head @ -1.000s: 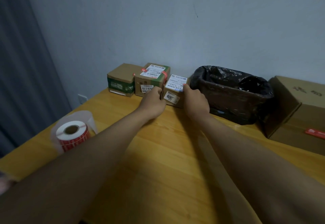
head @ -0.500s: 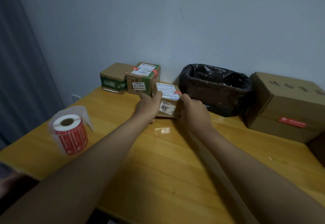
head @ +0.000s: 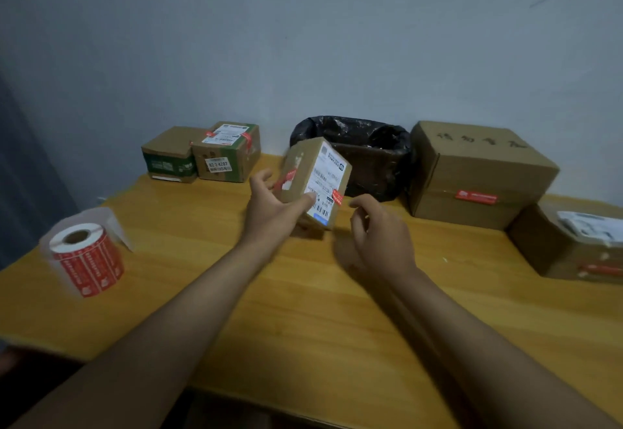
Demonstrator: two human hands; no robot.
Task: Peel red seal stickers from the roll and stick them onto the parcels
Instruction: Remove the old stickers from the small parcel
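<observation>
A: Left hand (head: 273, 207) grip clamped on small parcel (head: 315, 180), tilted above surface (head: 303, 310); right hand (head: 379, 234) loosely curled, holding nothing.
B: Risk: one-handed hold slips; sticker roll (head: 86, 258) sits well apart.

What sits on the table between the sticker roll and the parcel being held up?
In the head view, only bare tabletop lies between the sticker roll and the held parcel, apart from the left hand gripping it.

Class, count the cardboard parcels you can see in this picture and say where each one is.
5: two at the wall, a plain one and a labelled one; one held in the left hand; a large one and a cut-off one at right.
</observation>
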